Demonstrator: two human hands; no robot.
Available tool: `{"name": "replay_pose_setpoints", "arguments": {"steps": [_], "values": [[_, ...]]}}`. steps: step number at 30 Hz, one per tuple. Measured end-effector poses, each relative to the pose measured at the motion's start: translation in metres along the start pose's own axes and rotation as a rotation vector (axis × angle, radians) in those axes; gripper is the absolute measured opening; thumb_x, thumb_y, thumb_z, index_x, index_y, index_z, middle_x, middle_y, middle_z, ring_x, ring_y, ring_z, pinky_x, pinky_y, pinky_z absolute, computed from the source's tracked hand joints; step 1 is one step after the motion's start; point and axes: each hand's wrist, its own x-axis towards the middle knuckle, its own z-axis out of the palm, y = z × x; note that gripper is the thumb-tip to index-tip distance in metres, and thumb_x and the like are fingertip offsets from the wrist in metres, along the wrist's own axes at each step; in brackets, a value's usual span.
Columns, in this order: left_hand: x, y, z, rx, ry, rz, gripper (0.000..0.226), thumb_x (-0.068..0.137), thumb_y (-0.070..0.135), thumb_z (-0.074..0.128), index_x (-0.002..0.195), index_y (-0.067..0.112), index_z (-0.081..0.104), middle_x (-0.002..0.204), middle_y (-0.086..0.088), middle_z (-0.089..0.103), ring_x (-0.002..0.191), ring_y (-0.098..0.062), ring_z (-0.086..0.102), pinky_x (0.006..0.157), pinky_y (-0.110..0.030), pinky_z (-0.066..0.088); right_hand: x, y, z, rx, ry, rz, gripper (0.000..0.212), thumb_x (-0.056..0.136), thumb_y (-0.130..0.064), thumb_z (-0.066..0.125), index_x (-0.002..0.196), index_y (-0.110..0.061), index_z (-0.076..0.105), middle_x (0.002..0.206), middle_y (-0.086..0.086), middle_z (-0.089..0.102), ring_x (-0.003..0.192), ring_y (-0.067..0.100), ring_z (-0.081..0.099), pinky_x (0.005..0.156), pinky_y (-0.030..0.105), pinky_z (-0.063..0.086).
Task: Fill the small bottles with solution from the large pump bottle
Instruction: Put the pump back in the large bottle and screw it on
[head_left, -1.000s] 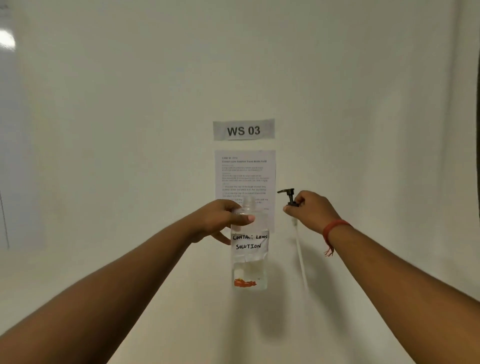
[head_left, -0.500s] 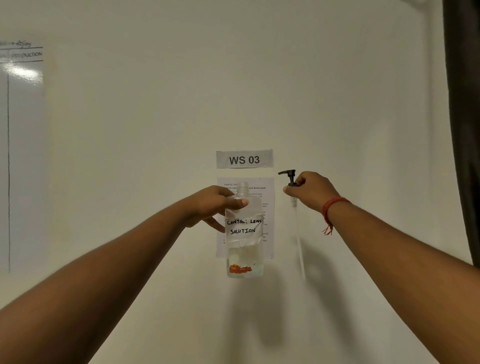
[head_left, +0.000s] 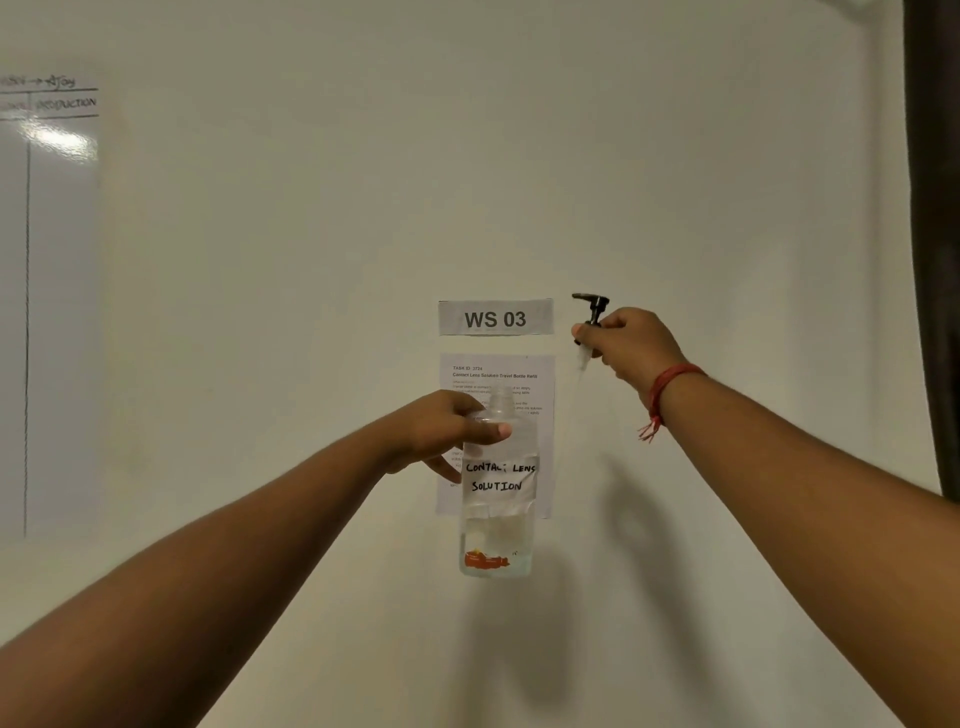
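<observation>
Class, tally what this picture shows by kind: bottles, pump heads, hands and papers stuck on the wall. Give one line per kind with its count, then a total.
Bottles: 1, the large bottle
Pump heads: 1, the black pump head
Hands: 2, left hand, right hand
Wall papers: 2, WS 03 sign, instruction sheet
Total: 6

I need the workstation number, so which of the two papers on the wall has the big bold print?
The small upper strip, reading WS 03 in large bold letters. The larger task sheet below it carries only fine print and is partly hidden by the bottle.

Clear large bottle (head_left: 496, 519) with orange base mark; black pump head (head_left: 592, 306); red wrist thread (head_left: 662, 389).
</observation>
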Motion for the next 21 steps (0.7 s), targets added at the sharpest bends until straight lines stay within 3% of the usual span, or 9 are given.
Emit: {"name": "replay_pose_setpoints", "arguments": {"steps": [3,8,16,21], "values": [[-0.001,-0.009,0.008,-0.009,-0.023,-0.007,0.038,0.091,0.035,0.075,0.122,0.015,0.067,0.114,-0.004,0.075,0.105,-0.021,0.073,0.081,-0.049,0.064,0.006,-0.013,-0.002,0.07,0.077,-0.015,0.042,0.082,-0.04,0.072,0.094,0.0,0.065,0.099,0.018,0.072,0.075,0.021,0.057,0.07,0.034,0.046],[-0.003,-0.024,0.019,-0.007,-0.049,-0.032,0.039,0.09,0.035,0.076,0.123,0.016,0.067,0.115,-0.002,0.075,0.105,-0.019,0.073,0.081,-0.049,0.064,0.014,-0.03,-0.004,0.112,0.173,-0.058,0.028,0.083,-0.039,0.07,0.078,-0.016,0.056,0.09,0.012,0.07,0.073,0.02,0.056,0.066,0.031,0.044],[-0.003,-0.034,0.031,-0.009,-0.075,-0.029,0.037,0.092,0.032,0.074,0.125,0.018,0.066,0.119,0.0,0.073,0.107,-0.018,0.071,0.082,-0.048,0.064,0.023,-0.044,-0.002,0.133,0.262,-0.103,0.027,0.086,-0.04,0.067,0.086,-0.016,0.057,0.076,-0.005,0.059,0.061,0.009,0.049,0.053,0.024,0.037],[-0.001,-0.037,0.034,0.001,-0.076,-0.025,0.037,0.092,0.034,0.074,0.124,0.018,0.065,0.118,0.0,0.072,0.107,-0.017,0.071,0.081,-0.047,0.064,0.022,-0.043,0.008,0.123,0.241,-0.118,0.026,0.088,-0.039,0.067,0.086,-0.016,0.054,0.072,-0.008,0.054,0.061,0.007,0.048,0.054,0.024,0.036]]}}
